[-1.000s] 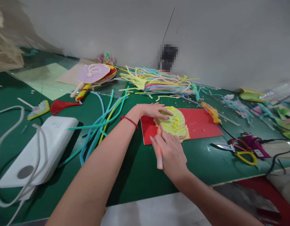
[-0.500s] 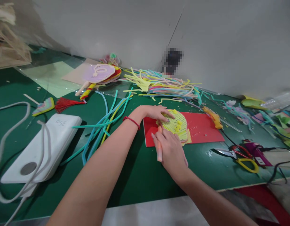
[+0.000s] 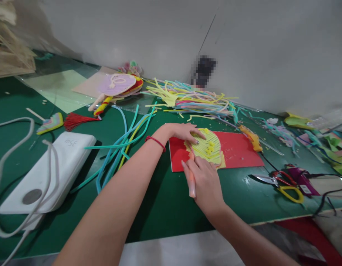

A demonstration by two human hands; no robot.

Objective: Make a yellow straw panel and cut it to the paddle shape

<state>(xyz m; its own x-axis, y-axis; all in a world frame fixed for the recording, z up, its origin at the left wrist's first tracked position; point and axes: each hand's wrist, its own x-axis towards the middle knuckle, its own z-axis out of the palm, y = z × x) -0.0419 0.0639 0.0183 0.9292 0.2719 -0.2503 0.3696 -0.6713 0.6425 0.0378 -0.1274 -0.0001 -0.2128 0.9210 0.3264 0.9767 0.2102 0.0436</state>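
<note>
A round yellow ribbed piece (image 3: pixel 205 144) with a small raised pattern on it lies on a red board (image 3: pixel 240 149). My left hand (image 3: pixel 184 132) is spread over its upper left side, fingers stretched and pressing lightly on it. Below, my right hand (image 3: pixel 206 179) is closed around a slim tool with a peach-coloured handle (image 3: pixel 192 184). The tool points away from me, its tip at the left edge of the yellow piece; what kind of tip it has is too small to tell. A pale ragged margin shows at the piece's lower right edge.
Scissors (image 3: pixel 281 184) and an orange corded tool (image 3: pixel 251 137) lie on the right. A white power bank (image 3: pixel 48 173) with a cable is on the left, beside blue and yellow strips (image 3: pixel 123 144). Bundled coloured strips (image 3: pixel 193 99) and a lilac fan-shaped piece (image 3: pixel 118 84) are behind.
My right hand has shifted slightly down and right, drawing the tool along the yellow piece's left edge toward me. My left hand stays almost in place.
</note>
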